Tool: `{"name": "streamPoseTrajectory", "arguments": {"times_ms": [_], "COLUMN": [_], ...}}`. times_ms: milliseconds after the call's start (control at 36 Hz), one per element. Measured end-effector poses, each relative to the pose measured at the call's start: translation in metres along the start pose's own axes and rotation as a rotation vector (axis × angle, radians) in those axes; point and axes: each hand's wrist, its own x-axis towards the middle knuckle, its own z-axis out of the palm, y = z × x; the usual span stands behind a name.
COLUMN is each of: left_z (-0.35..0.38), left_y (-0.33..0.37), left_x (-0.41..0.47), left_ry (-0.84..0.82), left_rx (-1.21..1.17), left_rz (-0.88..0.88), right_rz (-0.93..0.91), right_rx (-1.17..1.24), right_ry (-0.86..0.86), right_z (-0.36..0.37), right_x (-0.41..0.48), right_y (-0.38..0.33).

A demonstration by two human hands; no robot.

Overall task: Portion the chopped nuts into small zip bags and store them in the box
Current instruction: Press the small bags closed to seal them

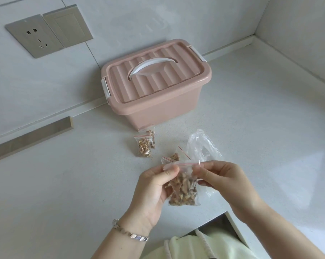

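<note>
Now left hand [154,187] and right hand [227,182] pinch the nut-filled zip bag [184,192] at its top.

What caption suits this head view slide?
The left hand and right hand pinch a small clear zip bag of chopped nuts before a closed pink plastic box.

Pale speckled countertop [64,184] (tiled corner)

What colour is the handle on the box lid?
White, on the pink box's handle; the head view shows it.
</note>
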Motion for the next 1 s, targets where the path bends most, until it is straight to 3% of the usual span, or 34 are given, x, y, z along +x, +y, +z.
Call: {"name": "streamPoseTrajectory", "arguments": {"times_ms": [194, 444, 667, 1000], "left_z": [0.003, 0.003, 0.003, 0.006], "left_y": [-0.001, 0.002, 0.003, 0.001], "left_x": [-0.004, -0.009, -0.011, -0.014], "left_ry": [0.063, 0.025, 0.064, 0.012], "left_rx": [0.115, 0.186, 0.271, 0.323], "left_rz": [0.129, 0.173, 0.302, 0.351], "right_rz": [-0.045, -0.221, -0.265, -0.336], "right_rx": [-0.023, -0.066, -0.072, -0.123], "right_ry": [0.048, 0.159, 0.079, 0.006], "right_z": [0.002, 0.001, 0.001, -0.002], "right_x": [-0.003, -0.009, -0.008, -0.006], "right_y": [0.005, 0.001, 0.001, 0.005]}}
